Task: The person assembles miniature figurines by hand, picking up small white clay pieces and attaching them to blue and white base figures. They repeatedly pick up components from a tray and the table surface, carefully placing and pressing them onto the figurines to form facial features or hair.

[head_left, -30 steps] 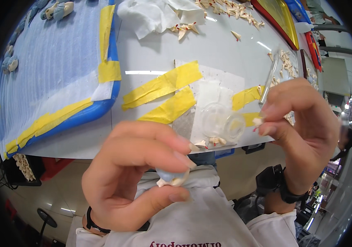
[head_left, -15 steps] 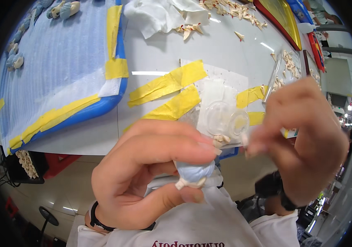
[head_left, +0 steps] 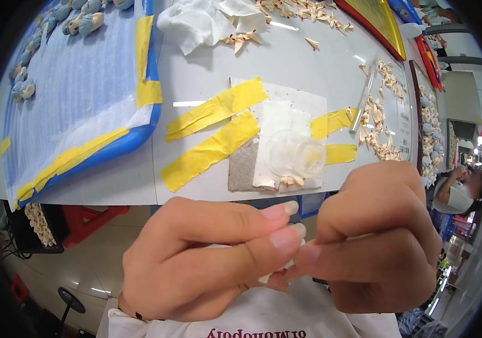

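My left hand (head_left: 207, 253) is closed, its fingers pinched over a small blue and cream figurine that they now almost wholly hide. Only a cream sliver (head_left: 264, 278) shows below the fingertips. Meeting it from the right, my right hand (head_left: 376, 242) is closed too, its thumb and fingertips pressed against the same spot. Whatever it pinches is covered by the fingers. Just beyond both hands, on a white pad (head_left: 266, 172) at the table edge, sit a round clear plastic dish (head_left: 280, 155) and several small cream pieces with red tips (head_left: 293, 181).
At left stands a blue-rimmed tray (head_left: 134, 138) lined with white foam, holding several blue and cream figurines (head_left: 86, 23). Yellow tape (head_left: 213, 152) lies by the pad. Beyond are a white cloth (head_left: 193, 25), a clear rod (head_left: 365, 98) and scattered cream pieces (head_left: 385, 149). Another person (head_left: 461, 188) sits far right.
My right hand has come left and down to meet the left hand. My left fingers have closed over the figurine, which showed more plainly before. The view has shifted slightly.
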`<state>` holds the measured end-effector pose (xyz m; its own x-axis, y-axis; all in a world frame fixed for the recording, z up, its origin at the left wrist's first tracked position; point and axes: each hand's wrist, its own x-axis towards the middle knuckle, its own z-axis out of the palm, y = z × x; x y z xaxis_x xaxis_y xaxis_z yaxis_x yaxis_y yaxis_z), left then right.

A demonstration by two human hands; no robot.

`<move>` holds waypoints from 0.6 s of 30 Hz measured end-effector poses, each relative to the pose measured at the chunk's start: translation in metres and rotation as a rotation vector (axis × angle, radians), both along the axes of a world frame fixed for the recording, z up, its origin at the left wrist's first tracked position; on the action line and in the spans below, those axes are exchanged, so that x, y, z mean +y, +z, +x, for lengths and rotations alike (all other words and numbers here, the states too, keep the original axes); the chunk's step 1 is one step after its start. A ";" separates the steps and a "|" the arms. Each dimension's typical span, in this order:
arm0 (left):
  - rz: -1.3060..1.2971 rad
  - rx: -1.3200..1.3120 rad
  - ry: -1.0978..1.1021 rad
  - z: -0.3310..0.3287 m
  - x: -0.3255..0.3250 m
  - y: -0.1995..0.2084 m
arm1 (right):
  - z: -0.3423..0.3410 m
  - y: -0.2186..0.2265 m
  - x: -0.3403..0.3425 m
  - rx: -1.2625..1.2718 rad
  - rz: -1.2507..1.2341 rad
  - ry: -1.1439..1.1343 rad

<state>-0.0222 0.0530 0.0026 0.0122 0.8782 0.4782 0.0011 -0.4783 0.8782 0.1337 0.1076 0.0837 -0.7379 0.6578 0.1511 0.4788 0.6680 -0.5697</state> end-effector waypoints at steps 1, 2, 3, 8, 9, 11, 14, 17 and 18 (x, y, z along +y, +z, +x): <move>0.019 0.023 0.028 0.003 -0.001 0.001 | 0.002 -0.004 0.001 0.041 -0.024 0.011; 0.016 0.050 0.053 0.004 -0.002 0.002 | 0.004 -0.009 0.002 0.083 -0.049 0.022; 0.019 0.080 0.082 0.006 -0.003 0.003 | 0.007 -0.014 0.004 0.128 -0.068 0.037; 0.080 0.184 0.028 0.006 0.007 0.005 | 0.029 -0.026 0.002 0.415 -0.484 -0.114; 0.120 0.237 0.037 0.010 0.009 0.004 | 0.027 -0.023 -0.002 0.452 -0.668 -0.158; 0.230 0.513 0.047 0.012 0.009 0.007 | 0.027 -0.020 -0.006 0.474 -0.866 -0.218; 0.231 0.768 0.163 -0.003 -0.001 0.024 | 0.068 -0.008 0.012 0.326 -0.488 -0.283; -0.001 0.864 0.431 -0.071 0.005 0.027 | 0.158 0.002 0.053 0.299 -0.166 -0.906; 0.012 0.945 0.476 -0.107 0.013 0.031 | 0.218 -0.001 0.072 0.037 0.019 -0.994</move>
